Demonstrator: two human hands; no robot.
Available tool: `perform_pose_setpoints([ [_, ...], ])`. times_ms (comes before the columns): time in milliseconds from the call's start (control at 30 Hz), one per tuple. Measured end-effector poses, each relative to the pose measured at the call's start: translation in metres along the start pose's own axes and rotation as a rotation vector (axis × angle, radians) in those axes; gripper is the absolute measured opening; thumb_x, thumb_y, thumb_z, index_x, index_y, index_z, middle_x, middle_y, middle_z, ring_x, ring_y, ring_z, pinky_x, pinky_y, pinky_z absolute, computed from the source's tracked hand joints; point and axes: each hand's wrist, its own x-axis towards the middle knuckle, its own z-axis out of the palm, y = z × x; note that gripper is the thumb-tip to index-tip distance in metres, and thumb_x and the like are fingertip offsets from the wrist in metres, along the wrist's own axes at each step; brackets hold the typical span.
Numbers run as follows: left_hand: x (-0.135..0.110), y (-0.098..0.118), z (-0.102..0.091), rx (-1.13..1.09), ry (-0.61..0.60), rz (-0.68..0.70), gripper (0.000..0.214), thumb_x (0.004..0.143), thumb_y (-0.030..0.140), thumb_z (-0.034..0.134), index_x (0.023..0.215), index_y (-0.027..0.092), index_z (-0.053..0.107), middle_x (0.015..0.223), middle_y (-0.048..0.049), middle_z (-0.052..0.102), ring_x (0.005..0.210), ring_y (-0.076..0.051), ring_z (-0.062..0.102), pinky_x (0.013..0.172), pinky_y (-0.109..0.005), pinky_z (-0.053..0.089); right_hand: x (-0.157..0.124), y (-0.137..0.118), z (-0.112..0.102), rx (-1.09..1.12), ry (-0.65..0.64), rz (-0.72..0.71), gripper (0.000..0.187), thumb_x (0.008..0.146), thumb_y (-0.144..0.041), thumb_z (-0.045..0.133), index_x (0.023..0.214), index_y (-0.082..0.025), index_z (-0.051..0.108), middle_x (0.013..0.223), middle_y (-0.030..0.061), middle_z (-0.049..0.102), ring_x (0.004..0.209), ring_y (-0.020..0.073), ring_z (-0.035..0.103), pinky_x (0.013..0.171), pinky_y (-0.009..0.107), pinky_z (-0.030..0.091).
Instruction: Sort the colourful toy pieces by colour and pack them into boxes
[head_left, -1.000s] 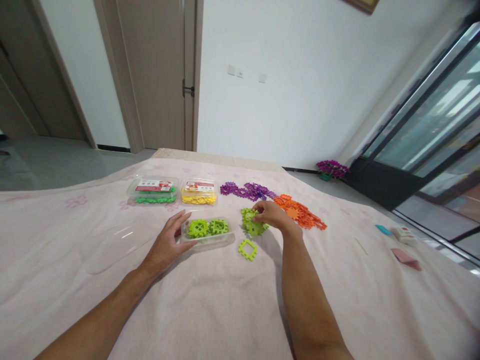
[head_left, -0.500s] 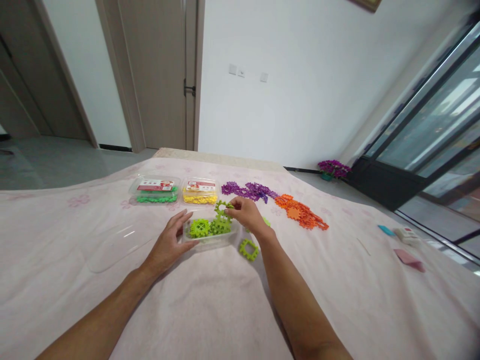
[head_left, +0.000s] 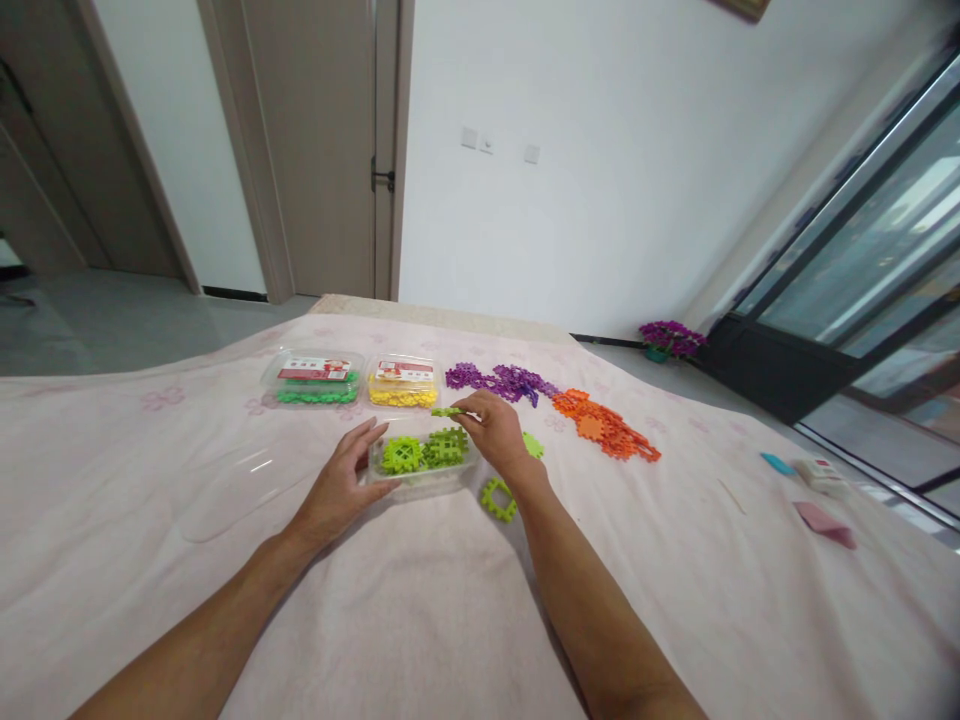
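My left hand (head_left: 351, 468) grips the left end of a clear plastic box (head_left: 420, 481), thumb along the near side and fingers at the far side. Inside lie several lime-green notched building pieces (head_left: 403, 455). Just above the box's far right side, my right hand (head_left: 491, 430) pinches one lime-green building piece (head_left: 447, 411), seen nearly edge-on. A square frame-shaped green piece (head_left: 498, 500) rests on the cloth right of the box. Another green piece (head_left: 533, 445) is partly hidden behind my right wrist.
Behind stand lidded boxes of green pieces (head_left: 315, 385) and yellow pieces (head_left: 403, 390). Purple pieces (head_left: 502, 381) and orange pieces (head_left: 607, 427) lie in piles to the right. A clear lid (head_left: 232, 495) is at left. A pink cloth (head_left: 825, 524) sits far right on the bedspread (head_left: 420, 620).
The green piece in my right hand has tilted from facing me to nearly flat and lifted slightly off the pieces in the box. My left hand stays on the box.
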Motion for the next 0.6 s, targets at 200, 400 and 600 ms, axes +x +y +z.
perform_pose_setpoints([
  [200, 0.000, -0.003, 0.001, -0.018, 0.004, 0.008, 0.072, 0.077, 0.044, 0.076, 0.144, 0.026, 0.056, 0.156, -0.0122, 0.043, 0.145, -0.031, 0.042, 0.116, -0.048, 0.042, -0.001, -0.012, 0.004, 0.113, 0.105, -0.019, 0.014, 0.092, -0.025, 0.067, 0.102, -0.024, 0.078, 0.100, 0.0062, 0.071, 0.092, 0.0184, 0.065, 0.084, 0.028, 0.050],
  [400, 0.001, -0.005, 0.002, -0.056, 0.003, 0.006, 0.073, 0.075, 0.045, 0.077, 0.142, 0.027, 0.056, 0.155, -0.0114, 0.044, 0.145, -0.030, 0.041, 0.116, -0.048, 0.042, -0.003, -0.035, 0.011, 0.133, -0.116, -0.110, 0.045, 0.081, -0.002, 0.062, 0.117, -0.026, 0.074, 0.119, 0.0053, 0.071, 0.110, 0.0197, 0.065, 0.099, 0.033, 0.050],
  [600, 0.000, -0.006, 0.001, -0.044, -0.033, 0.005, 0.073, 0.079, 0.042, 0.075, 0.146, 0.026, 0.052, 0.157, -0.0119, 0.039, 0.147, -0.028, 0.038, 0.117, -0.046, 0.040, -0.003, -0.030, 0.003, 0.065, -0.215, 0.000, 0.054, 0.082, -0.001, 0.056, 0.133, -0.018, 0.065, 0.119, 0.0089, 0.074, 0.106, 0.0209, 0.069, 0.098, 0.034, 0.051],
])
